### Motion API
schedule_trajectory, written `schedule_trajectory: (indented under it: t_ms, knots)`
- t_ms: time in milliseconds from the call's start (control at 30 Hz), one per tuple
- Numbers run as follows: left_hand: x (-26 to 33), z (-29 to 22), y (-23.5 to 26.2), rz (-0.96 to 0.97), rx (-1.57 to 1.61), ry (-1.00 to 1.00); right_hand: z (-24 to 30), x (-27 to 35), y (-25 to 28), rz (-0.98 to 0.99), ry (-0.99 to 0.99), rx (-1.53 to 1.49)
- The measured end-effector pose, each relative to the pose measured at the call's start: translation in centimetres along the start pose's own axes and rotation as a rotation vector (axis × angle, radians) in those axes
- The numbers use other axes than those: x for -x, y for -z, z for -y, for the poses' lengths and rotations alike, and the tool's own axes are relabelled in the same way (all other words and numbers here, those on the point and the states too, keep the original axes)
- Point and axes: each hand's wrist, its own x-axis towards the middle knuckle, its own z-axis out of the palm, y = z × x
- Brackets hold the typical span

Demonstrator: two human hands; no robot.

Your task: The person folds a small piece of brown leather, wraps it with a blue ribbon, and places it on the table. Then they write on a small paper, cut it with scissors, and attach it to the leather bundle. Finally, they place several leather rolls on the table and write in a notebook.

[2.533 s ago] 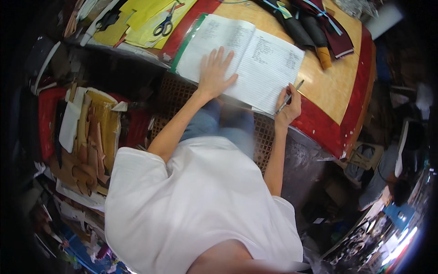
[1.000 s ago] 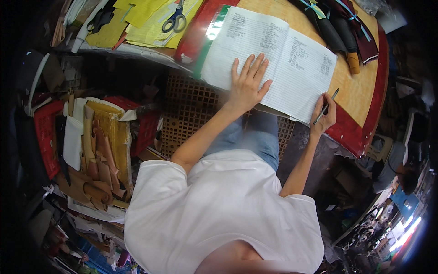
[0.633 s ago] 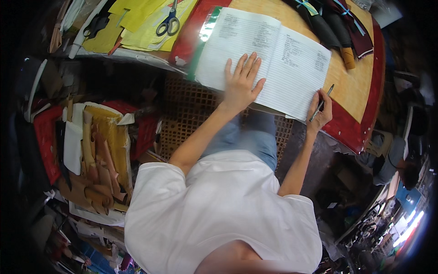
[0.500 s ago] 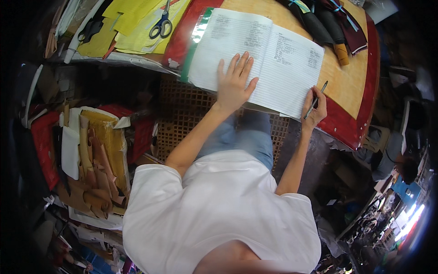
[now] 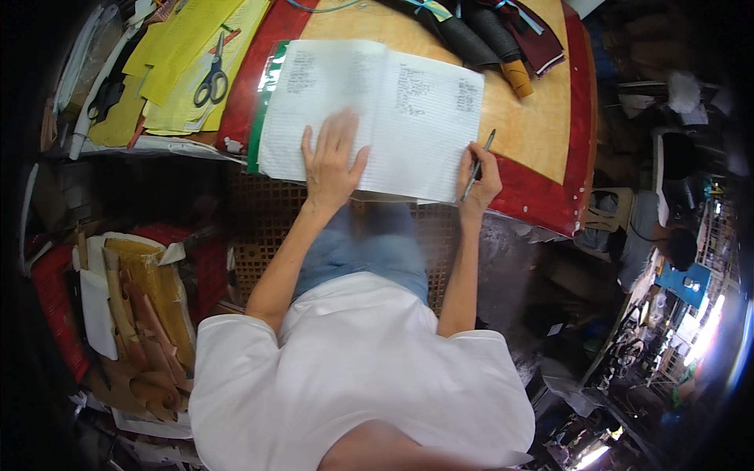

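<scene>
- The right hand (image 5: 481, 182) is closed around a pen (image 5: 477, 166), pinched in a writing grip near its lower end
- The pen's long axis runs slanted, upper end tilting up and to the right, tip pointing down-left toward the lower right corner of the open notebook (image 5: 369, 110)
- The left hand (image 5: 331, 161) lies flat and open, fingers spread, palm pressing the near edge of the notebook close to its centre fold; it holds nothing
- The notebook lies up and to the left of the pen grip, long axis across the table (image 5: 542, 141), its near edge overhanging the table's near edge
- The right hand is the nearer one to the right-hand page
- Farther out: scissors (image 5: 212, 78) on yellow sheets (image 5: 173, 71) at the far left corner, dark rolls (image 5: 471, 35) along the far edge
</scene>
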Motion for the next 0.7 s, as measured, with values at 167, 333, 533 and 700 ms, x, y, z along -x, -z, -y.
schedule_trajectory:
  t_ms: [167,333,533,700]
  knots:
    - [-0.5,-0.6,0.9,0.059,-0.021,0.032,-0.2,0.2,0.0,-0.001,-0.026,-0.023]
    - [-5.2,-1.1,4.0,0.078,0.157,0.029,-0.2,0.4,0.0,0.005,-0.071,-0.041]
    - [-19.0,-1.8,-2.8,0.188,1.026,0.296,0.1,0.3,-0.1,-0.006,-0.096,-0.036]
    - [-29.3,-2.8,-14.4,-0.278,0.364,0.481,0.2,-0.1,0.1,0.000,-0.064,-0.035]
